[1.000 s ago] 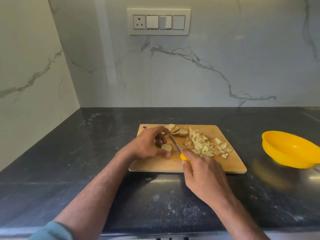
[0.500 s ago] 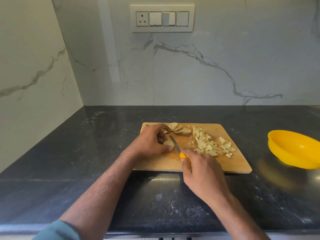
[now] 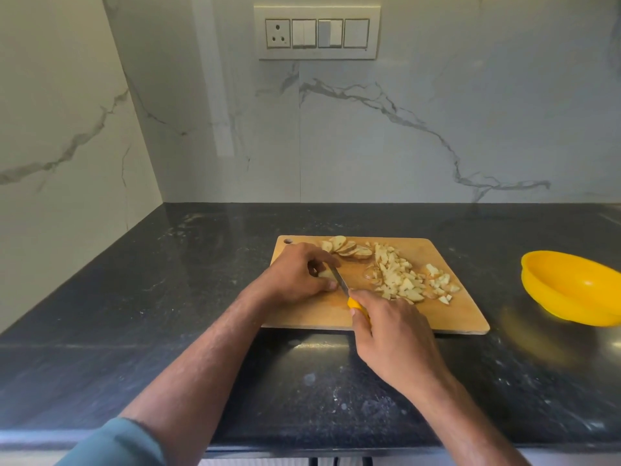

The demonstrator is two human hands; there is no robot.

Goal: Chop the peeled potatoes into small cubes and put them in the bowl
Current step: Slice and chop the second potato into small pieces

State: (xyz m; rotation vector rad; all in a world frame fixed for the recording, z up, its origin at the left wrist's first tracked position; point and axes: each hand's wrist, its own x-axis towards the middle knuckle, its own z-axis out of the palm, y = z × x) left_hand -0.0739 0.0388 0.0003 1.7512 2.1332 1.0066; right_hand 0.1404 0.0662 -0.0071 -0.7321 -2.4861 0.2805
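A wooden cutting board [image 3: 463, 311] lies on the black counter. My left hand [image 3: 299, 275] curls over a pale potato piece [image 3: 325, 275] near the board's left side, mostly hiding it. My right hand [image 3: 393, 341] grips a yellow-handled knife [image 3: 341, 284], whose blade sits against the potato piece right beside my left fingers. A heap of small potato cubes [image 3: 403, 280] covers the board's middle. Several potato slices [image 3: 347, 247] lie fanned along its far edge. A yellow bowl [image 3: 571, 287] stands on the counter to the right of the board, with nothing seen inside.
The black stone counter [image 3: 168, 297] runs from a marble wall corner on the left to the right frame edge. A switch panel with a socket [image 3: 317, 32] is on the back wall. The counter's front edge [image 3: 302, 447] is just below my forearms.
The knife blade has moved up against the potato piece under my left fingers, which have closed further over it. The view has shifted slightly, so board and bowl sit further right.
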